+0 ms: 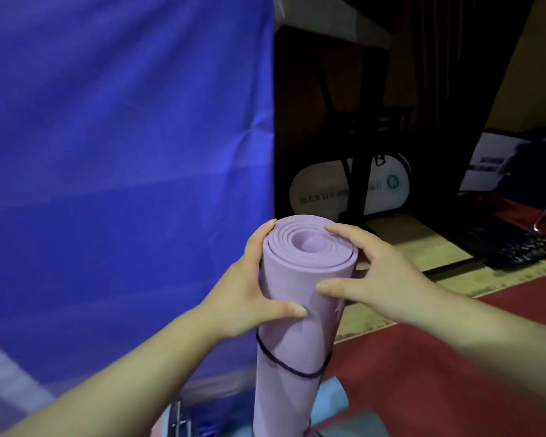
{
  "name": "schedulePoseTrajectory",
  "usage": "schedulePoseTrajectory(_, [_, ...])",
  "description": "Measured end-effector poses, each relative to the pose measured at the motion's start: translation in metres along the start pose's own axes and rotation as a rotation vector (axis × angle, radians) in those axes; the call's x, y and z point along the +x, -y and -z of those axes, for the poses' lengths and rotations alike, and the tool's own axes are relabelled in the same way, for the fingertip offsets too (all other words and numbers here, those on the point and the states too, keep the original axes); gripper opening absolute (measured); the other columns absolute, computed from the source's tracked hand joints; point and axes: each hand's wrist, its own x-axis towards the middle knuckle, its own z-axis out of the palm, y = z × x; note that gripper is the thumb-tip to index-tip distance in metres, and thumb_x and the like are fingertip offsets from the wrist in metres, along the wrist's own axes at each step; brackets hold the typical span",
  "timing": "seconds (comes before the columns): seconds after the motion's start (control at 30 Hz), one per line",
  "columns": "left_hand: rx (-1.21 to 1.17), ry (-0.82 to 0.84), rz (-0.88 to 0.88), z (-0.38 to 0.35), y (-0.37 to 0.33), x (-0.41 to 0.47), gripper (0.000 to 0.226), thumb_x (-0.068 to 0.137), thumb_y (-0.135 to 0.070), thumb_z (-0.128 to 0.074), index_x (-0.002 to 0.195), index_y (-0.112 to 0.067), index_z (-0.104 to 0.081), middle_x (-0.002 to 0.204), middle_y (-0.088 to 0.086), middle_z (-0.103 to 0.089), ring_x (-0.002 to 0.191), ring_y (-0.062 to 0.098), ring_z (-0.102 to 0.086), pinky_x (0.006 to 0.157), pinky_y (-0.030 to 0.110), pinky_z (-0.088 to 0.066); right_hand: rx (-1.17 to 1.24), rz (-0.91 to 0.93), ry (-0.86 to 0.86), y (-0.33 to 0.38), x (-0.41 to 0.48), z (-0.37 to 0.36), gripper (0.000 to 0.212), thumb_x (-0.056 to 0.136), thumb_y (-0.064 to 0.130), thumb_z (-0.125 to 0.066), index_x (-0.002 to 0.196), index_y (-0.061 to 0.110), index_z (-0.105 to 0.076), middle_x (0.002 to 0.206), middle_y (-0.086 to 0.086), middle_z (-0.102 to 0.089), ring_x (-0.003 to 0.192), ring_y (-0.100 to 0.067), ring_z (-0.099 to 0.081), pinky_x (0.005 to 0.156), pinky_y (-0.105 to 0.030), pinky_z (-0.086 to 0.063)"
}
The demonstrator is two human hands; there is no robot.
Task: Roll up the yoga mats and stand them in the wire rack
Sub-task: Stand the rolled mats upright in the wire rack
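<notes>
A rolled lilac yoga mat (300, 298) stands upright in the middle of the view, a thin black band around it low down. My left hand (249, 288) grips its upper left side, thumb across the front. My right hand (379, 272) holds the top right, fingertips on the rolled end and thumb on the front. Near the bottom edge, a bit of a metal wire rack (178, 419) shows left of the mat. A light blue rolled mat (330, 402) lies behind the lilac one's lower part, and a grey-blue mat (350, 427) sits at the bottom.
A blue cloth screen (123, 152) fills the left half. A dark table frame (356, 152) with a white oval sign (322, 190) under it stands behind. The floor is red carpet (423, 373) with a pale mat strip (423, 247). Black items (511, 244) lie at right.
</notes>
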Motion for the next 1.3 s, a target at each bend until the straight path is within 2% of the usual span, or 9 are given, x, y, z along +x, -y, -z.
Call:
schedulePoseTrajectory(0.07, [0.024, -0.026, -0.003, 0.015, -0.006, -0.013, 0.126, 0.062, -0.041, -0.096, 0.148, -0.062, -0.006, 0.148, -0.034, -0.042, 0.136, -0.003, -0.045, 0.11, 0.037, -0.046, -0.007, 0.038, 0.024, 0.017, -0.001, -0.005, 0.101, 0.048, 0.069, -0.086, 0.14, 0.049, -0.05, 0.141, 0.028, -0.051, 0.13, 0.005, -0.049, 0.11, -0.037, -0.046])
schedulePoseTrajectory(0.17, [0.056, -0.101, 0.033, 0.039, -0.021, -0.056, 0.121, 0.061, -0.044, -0.096, 0.149, -0.058, -0.014, 0.144, -0.035, -0.046, 0.133, 0.0, -0.05, 0.104, 0.036, -0.051, -0.036, 0.14, 0.076, 0.048, -0.007, -0.023, 0.096, 0.052, 0.063, -0.089, 0.139, 0.048, -0.051, 0.141, 0.03, -0.05, 0.13, 0.011, -0.046, 0.112, -0.027, -0.04])
schedulePoseTrajectory(0.27, [0.092, -0.166, 0.09, 0.059, -0.036, -0.107, 0.118, 0.063, -0.036, -0.096, 0.153, -0.046, -0.021, 0.142, -0.033, -0.049, 0.132, -0.001, -0.051, 0.1, 0.031, -0.054, -0.02, 0.213, 0.148, 0.081, -0.023, -0.048, 0.084, 0.054, 0.054, -0.093, 0.125, 0.06, -0.05, 0.137, 0.034, -0.048, 0.127, 0.016, -0.044, 0.11, -0.018, -0.037])
schedulePoseTrajectory(0.37, [0.13, -0.221, 0.141, 0.079, -0.044, -0.155, 0.117, 0.063, -0.035, -0.097, 0.153, -0.042, -0.023, 0.141, -0.032, -0.05, 0.131, -0.001, -0.052, 0.1, 0.031, -0.054, 0.022, 0.223, 0.217, 0.105, -0.033, -0.079, 0.084, 0.051, 0.059, -0.092, 0.124, 0.059, -0.052, 0.139, 0.028, -0.052, 0.128, 0.011, -0.048, 0.112, -0.024, -0.04])
schedulePoseTrajectory(0.47, [0.152, -0.267, 0.203, 0.101, -0.048, -0.193, 0.115, 0.061, -0.037, -0.097, 0.151, -0.047, -0.026, 0.139, -0.032, -0.052, 0.128, -0.001, -0.055, 0.098, 0.033, -0.055, 0.071, 0.225, 0.271, 0.126, -0.036, -0.111, 0.099, 0.043, 0.074, -0.086, 0.134, 0.052, -0.054, 0.137, 0.027, -0.057, 0.125, 0.006, -0.053, 0.109, -0.033, -0.047])
schedulePoseTrajectory(0.6, [0.165, -0.294, 0.26, 0.141, -0.044, -0.236, 0.11, 0.061, -0.039, -0.097, 0.147, -0.052, -0.029, 0.136, -0.035, -0.053, 0.126, -0.004, -0.055, 0.096, 0.035, -0.056, 0.11, 0.234, 0.325, 0.156, -0.034, -0.158, 0.102, 0.037, 0.086, -0.079, 0.131, 0.059, -0.052, 0.132, 0.029, -0.059, 0.122, 0.004, -0.057, 0.104, -0.034, -0.05])
schedulePoseTrajectory(0.83, [0.19, -0.308, 0.303, 0.23, -0.001, -0.295, 0.108, 0.062, -0.042, -0.096, 0.146, -0.053, -0.03, 0.135, -0.036, -0.053, 0.124, -0.005, -0.056, 0.098, 0.037, -0.056, 0.122, 0.248, 0.389, 0.21, -0.012, -0.259, 0.105, 0.038, 0.09, -0.076, 0.134, 0.053, -0.053, 0.133, 0.029, -0.059, 0.121, 0.003, -0.057, 0.103, -0.035, -0.051])
schedulePoseTrajectory(1.07, [0.2, -0.248, 0.278, 0.333, 0.057, -0.32, 0.106, 0.06, -0.05, -0.093, 0.145, -0.056, -0.03, 0.14, -0.032, -0.051, 0.126, -0.002, -0.055, 0.092, 0.028, -0.057, 0.144, 0.211, 0.382, 0.256, 0.025, -0.356, 0.102, 0.037, 0.088, -0.079, 0.129, 0.055, -0.052, 0.129, 0.027, -0.061, 0.118, -0.002, -0.061, 0.099, -0.037, -0.054])
schedulePoseTrajectory(1.3, [0.232, -0.18, 0.301, 0.384, 0.124, -0.332, 0.112, 0.059, -0.049, -0.095, 0.147, -0.057, -0.025, 0.139, -0.03, -0.053, 0.128, -0.003, -0.053, 0.106, 0.034, -0.05, 0.104, 0.181, 0.391, 0.266, 0.045, -0.425, 0.089, 0.047, 0.066, -0.09, 0.125, 0.061, -0.048, 0.127, 0.032, -0.058, 0.114, 0.006, -0.059, 0.097, -0.031, -0.055])
